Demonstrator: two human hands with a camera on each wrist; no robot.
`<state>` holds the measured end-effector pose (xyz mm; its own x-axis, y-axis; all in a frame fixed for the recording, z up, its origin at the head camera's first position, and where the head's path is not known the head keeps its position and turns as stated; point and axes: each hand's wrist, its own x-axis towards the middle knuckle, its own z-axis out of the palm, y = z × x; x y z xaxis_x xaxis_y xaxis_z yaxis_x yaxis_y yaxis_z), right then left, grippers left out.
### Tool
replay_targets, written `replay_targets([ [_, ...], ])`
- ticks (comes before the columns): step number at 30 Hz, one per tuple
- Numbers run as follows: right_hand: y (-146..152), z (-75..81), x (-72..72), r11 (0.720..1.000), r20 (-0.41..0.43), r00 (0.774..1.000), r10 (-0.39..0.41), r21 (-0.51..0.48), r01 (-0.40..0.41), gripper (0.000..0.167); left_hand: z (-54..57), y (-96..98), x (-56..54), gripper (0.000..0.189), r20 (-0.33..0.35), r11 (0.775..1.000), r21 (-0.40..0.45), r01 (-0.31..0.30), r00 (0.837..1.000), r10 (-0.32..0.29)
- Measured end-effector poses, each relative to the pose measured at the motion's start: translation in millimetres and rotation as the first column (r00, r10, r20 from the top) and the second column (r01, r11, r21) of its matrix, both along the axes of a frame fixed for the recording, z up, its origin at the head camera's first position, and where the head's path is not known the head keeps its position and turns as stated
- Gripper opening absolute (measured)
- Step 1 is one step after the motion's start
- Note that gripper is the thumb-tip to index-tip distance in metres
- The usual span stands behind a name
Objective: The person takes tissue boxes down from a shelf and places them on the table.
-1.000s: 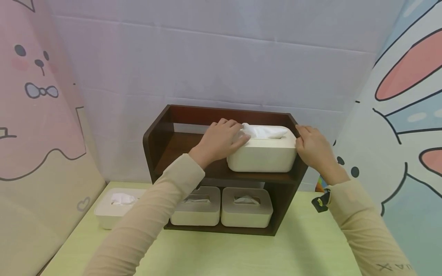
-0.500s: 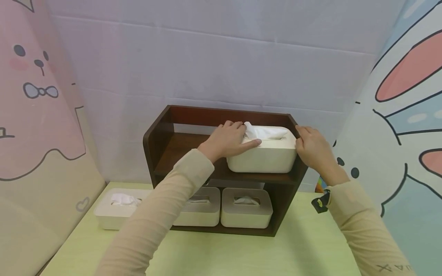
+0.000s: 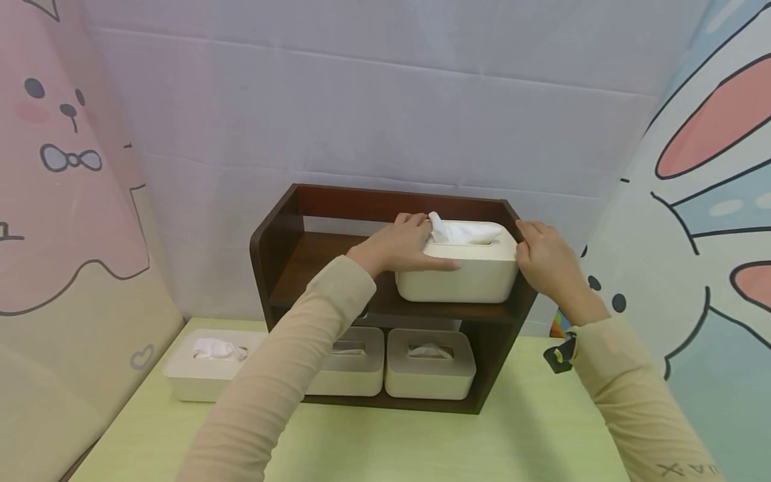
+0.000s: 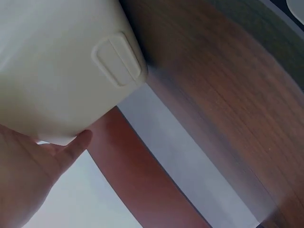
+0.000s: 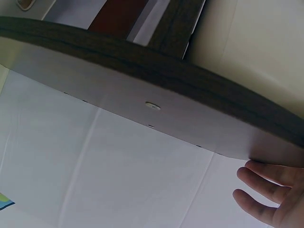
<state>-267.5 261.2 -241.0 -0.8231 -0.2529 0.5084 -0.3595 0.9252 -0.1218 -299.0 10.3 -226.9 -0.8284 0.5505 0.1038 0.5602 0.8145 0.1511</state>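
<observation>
Left hand (image 3: 409, 248): grips box (image 3: 466, 281) at its 9 o'clock end, thumb straight along front, fingers over top. Right hand (image 3: 547, 258): pinches shelf (image 3: 319, 258) at its 3 o'clock edge. Box: cream, round-cornered, white tissue (image 3: 462, 233) protruding; upright, upper level, shelf's 2 o'clock.

Pink cartoon bear (image 3: 72, 201), probably cropped rabbit (image 3: 699, 179)

The left hand (image 3: 402, 246) extends its thumb straight, while the right hand (image 3: 547, 260), partly hidden, seems loosely bent.
</observation>
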Motion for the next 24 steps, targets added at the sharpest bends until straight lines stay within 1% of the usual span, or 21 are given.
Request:
replay_targets([
  [7, -0.3, -1.7, 0.0, 1.000, 0.005, 1.000, -0.008, -0.001, 0.008, 0.044, 0.5, -0.8, 0.6, 0.096, 0.021, 0.999, 0.031, 0.023, 1.000, -0.023],
  [15, -0.5, -1.1, 1.0, 1.000, 0.025, 1.000, -0.007, -0.008, 0.008, 0.045, 3.2, -5.2, 4.2, 0.101, 0.045, 1.000, -0.001, 0.021, 0.999, -0.021],
  [21, 0.0, -0.4, 1.3, 1.000, 0.022, 1.000, 0.001, -0.017, -0.001, 0.045, 6.0, -7.1, 8.2, 0.101, 0.048, 1.000, -0.016, 0.022, 0.999, -0.021],
  [24, 0.8, -1.1, 1.1, 1.000, 0.022, 1.000, -0.004, -0.018, 0.004, 0.044, 7.0, -6.9, 9.0, 0.103, 0.065, 1.000, -0.015, 0.026, 0.998, -0.025],
])
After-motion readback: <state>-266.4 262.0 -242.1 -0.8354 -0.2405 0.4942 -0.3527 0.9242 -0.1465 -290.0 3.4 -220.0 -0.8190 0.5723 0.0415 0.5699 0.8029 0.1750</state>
